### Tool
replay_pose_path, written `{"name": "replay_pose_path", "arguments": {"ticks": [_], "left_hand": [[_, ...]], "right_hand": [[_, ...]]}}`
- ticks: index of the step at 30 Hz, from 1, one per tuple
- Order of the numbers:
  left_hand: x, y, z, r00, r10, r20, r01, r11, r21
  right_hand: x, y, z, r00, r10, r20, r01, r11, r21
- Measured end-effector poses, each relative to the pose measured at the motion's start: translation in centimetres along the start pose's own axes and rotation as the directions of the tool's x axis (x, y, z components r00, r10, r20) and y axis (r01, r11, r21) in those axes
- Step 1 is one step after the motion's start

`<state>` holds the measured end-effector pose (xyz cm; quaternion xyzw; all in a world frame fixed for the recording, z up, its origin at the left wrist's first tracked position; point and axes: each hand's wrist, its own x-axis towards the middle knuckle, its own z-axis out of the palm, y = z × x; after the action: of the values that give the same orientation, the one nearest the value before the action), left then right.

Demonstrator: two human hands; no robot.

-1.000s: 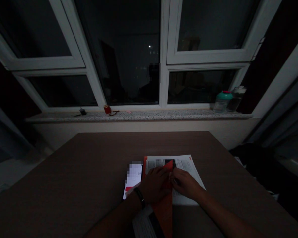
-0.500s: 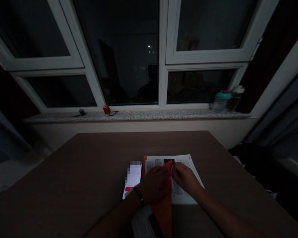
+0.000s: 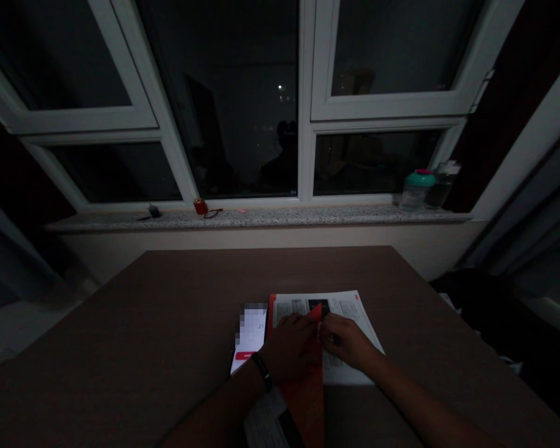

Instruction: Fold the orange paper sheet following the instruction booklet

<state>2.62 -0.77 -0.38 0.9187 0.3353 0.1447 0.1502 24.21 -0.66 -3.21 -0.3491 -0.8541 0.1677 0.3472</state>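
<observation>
An orange sheet (image 3: 308, 398), apparently a magazine page or cover, is folded into a long pointed triangle over a printed booklet (image 3: 352, 367). My left hand (image 3: 287, 348) lies flat across the orange sheet with its fingers stretched out, a dark band on the wrist. At the fold's right edge, near the pointed tip, my right hand (image 3: 348, 339) is closed, its curled fingertips on the paper's edge. Part of a printed page (image 3: 268, 420) shows beneath my left forearm. Left of the booklet lies a phone (image 3: 252, 336) with its screen lit.
The brown table (image 3: 191, 292) runs up to a wall below a dark window. On the stone sill (image 3: 280, 216) stand a teal-lidded bottle (image 3: 417, 190), a clear bottle (image 3: 441, 186), a small red object (image 3: 200, 206) and a small dark object (image 3: 154, 210).
My right hand has slid slightly down along the fold's edge, towards me, and its fingers have curled more. My left hand stays pressed in about the same place.
</observation>
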Motion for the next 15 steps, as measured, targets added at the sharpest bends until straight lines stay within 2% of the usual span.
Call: {"name": "replay_pose_path", "arguments": {"ticks": [5,8,11,15], "left_hand": [[-0.07,-0.06,0.01,0.999,-0.017,0.029,0.017,1.0,0.008],[-0.13,-0.04,-0.1,0.999,-0.015,0.044,0.014,1.0,0.022],[-0.19,-0.05,-0.22,0.999,0.005,0.051,-0.007,0.999,0.037],[-0.16,0.14,-0.38,0.998,0.036,0.05,-0.04,0.997,0.068]], "right_hand": [[0.28,0.56,0.32,0.981,0.131,-0.143,-0.143,0.986,-0.082],[0.25,0.7,0.32,0.969,0.176,-0.172,-0.192,0.978,-0.085],[0.16,0.45,0.12,0.979,0.143,-0.143,-0.151,0.987,-0.048],[0.02,0.02,-0.11,0.998,-0.006,-0.055,0.007,1.0,0.011]]}}
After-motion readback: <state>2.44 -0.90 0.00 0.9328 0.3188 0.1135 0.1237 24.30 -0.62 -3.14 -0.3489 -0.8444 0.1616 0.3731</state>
